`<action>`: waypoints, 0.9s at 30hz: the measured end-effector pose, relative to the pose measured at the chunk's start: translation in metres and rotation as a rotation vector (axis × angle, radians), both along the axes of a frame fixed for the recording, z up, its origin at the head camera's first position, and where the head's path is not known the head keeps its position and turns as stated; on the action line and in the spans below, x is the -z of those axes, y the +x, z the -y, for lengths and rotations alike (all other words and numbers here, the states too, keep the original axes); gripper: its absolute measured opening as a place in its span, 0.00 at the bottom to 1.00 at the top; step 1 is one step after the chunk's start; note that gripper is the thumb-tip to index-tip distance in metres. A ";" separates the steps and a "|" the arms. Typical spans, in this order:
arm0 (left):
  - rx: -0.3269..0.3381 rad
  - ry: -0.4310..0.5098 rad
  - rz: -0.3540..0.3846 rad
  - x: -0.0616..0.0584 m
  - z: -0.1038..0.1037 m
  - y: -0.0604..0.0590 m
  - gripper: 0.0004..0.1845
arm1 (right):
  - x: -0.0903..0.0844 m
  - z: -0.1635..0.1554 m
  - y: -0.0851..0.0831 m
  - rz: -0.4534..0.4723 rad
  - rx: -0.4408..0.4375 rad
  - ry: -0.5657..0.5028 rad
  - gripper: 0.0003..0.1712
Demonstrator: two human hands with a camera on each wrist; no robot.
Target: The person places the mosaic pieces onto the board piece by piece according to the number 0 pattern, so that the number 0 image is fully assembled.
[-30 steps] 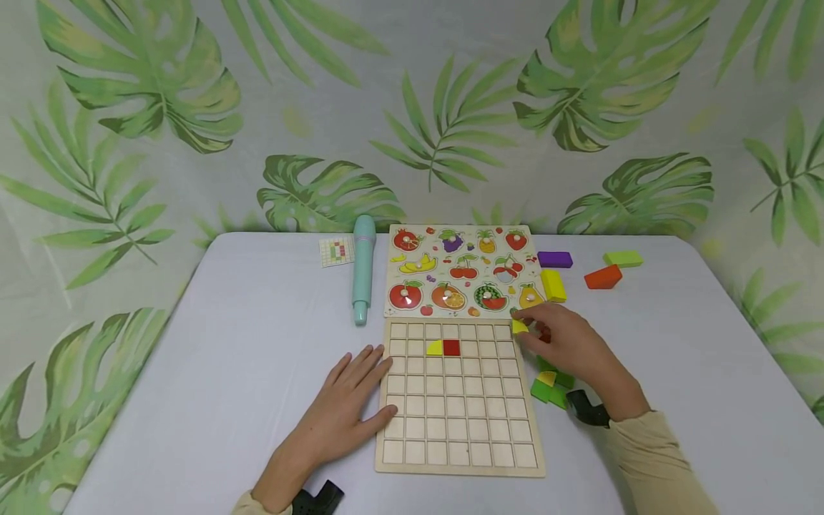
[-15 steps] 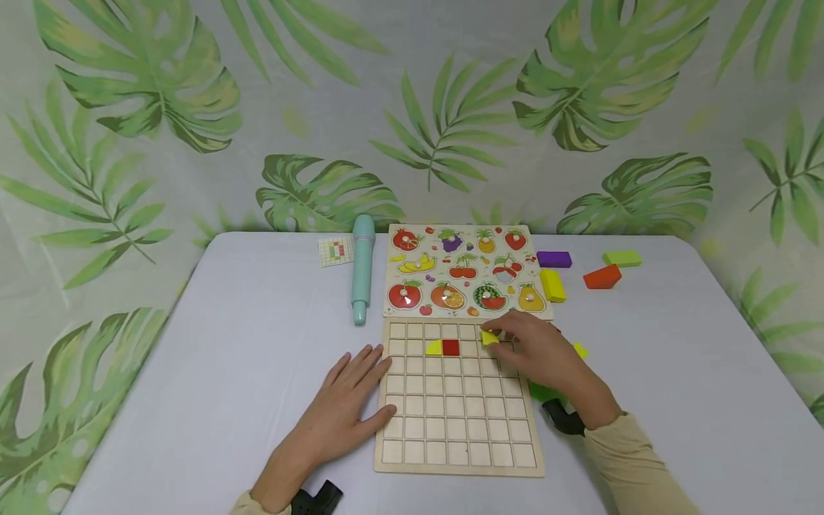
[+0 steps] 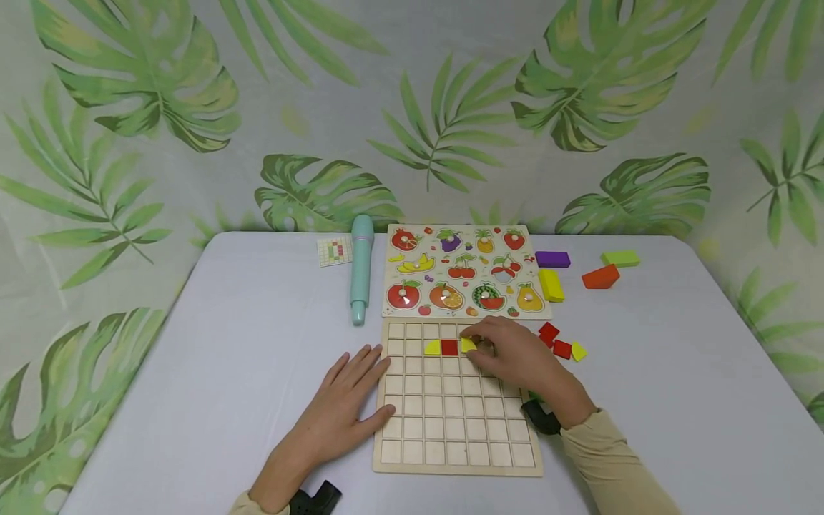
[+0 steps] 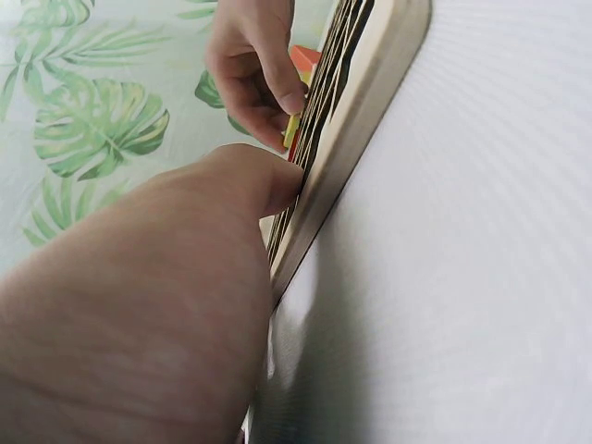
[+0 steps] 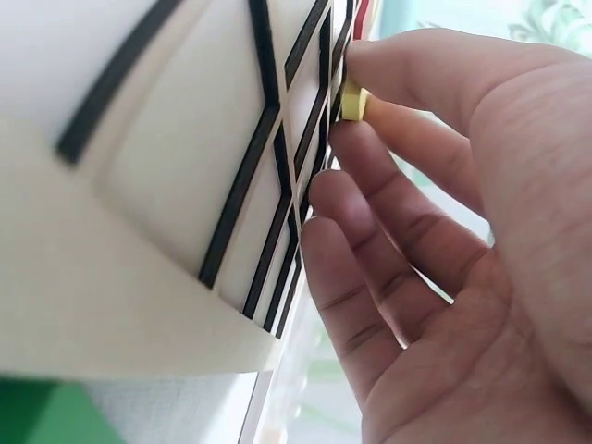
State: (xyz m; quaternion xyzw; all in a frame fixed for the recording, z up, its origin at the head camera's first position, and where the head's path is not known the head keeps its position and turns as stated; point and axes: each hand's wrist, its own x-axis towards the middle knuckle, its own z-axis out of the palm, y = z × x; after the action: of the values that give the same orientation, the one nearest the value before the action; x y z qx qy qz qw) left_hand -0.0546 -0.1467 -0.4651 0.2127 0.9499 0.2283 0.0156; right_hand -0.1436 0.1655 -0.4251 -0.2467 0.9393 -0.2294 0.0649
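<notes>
Right hand (image 3: pixel 515 357): fingers curled, thumb and fingertips pinching a yellow quarter-round tile (image 3: pixel 468 345), which sits on the grid board (image 3: pixel 457 458) in the second row from the far edge. The tile lies directly at 3 o'clock of the red square tile (image 3: pixel 450 347), touching or all but touching it. A second yellow quarter-round tile (image 3: pixel 433 348) lies at 9 o'clock of the red square. The right wrist view confirms the pinch; whether the tile is fully seated in its cell cannot be told.

Left hand (image 3: pixel 341 411): fingers straight and spread, palm down, resting on the table (image 3: pixel 193 372) with fingertips against the board's left edge. It holds nothing.

At 3 o'clock of the right hand, off the board, lie two loose red tiles (image 3: pixel 555 340) and a loose yellow tile (image 3: pixel 579 351), close together. At 12 o'clock of the grid board, touching its far edge, lies a fruit puzzle board (image 3: pixel 463 270). At 3 o'clock of that board: a yellow block (image 3: pixel 551 285), a purple block (image 3: pixel 553 259), an orange block (image 3: pixel 600 277) and a green block (image 3: pixel 621 258). At its 9 o'clock: a teal pen-shaped device (image 3: pixel 360 266) and a small pattern card (image 3: pixel 335 251).
</notes>
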 end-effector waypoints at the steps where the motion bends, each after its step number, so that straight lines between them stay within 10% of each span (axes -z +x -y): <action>1: 0.000 -0.001 0.001 0.000 0.000 0.000 0.40 | 0.000 0.000 0.000 -0.001 -0.001 0.006 0.18; 27: 0.002 0.020 0.000 -0.002 -0.001 0.001 0.40 | -0.005 -0.019 0.001 -0.040 0.003 0.017 0.19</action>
State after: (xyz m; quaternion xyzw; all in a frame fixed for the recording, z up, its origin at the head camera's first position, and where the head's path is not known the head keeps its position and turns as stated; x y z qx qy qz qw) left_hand -0.0538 -0.1461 -0.4627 0.2140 0.9473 0.2380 0.0137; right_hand -0.1426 0.1841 -0.4202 -0.2494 0.9427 -0.2165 0.0478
